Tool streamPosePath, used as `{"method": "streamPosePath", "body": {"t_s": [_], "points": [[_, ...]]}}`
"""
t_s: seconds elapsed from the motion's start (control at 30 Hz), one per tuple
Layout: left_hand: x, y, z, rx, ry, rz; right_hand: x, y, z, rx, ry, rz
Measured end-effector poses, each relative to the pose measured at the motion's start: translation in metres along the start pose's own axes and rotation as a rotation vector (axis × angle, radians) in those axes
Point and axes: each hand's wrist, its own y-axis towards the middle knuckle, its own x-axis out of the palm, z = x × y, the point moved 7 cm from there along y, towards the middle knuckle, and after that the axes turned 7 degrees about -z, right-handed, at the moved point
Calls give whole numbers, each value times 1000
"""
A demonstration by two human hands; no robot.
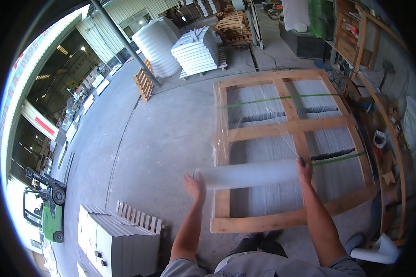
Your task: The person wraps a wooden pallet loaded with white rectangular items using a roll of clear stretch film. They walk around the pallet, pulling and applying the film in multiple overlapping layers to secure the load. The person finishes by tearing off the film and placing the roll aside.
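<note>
Between my two hands a wide roll of clear stretch film (pixel 249 174) is held level above the near part of a wooden crate. My left hand (pixel 195 185) is closed at the roll's left end, and my right hand (pixel 304 171) grips the right end, where a dark bit shows. The wooden crate (pixel 291 125) has an open slat frame with rows of thin grey slabs (pixel 256 145) packed inside. Green straps (pixel 282 98) run across it. Clear film clings to the crate's left side, and a thin strand of film runs up from near my right hand.
White stacked blocks (pixel 97 235) stand at lower left beside a pallet (pixel 138 216). A green forklift (pixel 51 217) is farther left. Behind are a wrapped bundle (pixel 158 46), a white stack (pixel 196 51) and a pole (pixel 125 41). A wooden frame (pixel 393 124) leans at right, above another white roll (pixel 379 251).
</note>
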Motion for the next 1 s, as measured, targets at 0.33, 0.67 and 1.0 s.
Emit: {"method": "streamPosePath", "body": {"t_s": [0.33,0.67,1.0], "points": [[76,18,-71,-187,-1054,-693,8,16,43,54,145,-100],[51,15,-79,-306,-966,-749,-29,-26,21,239,-96,-128],[-28,-63,-120,-228,-610,-678,-83,-162,18,217,-142,-130]]}}
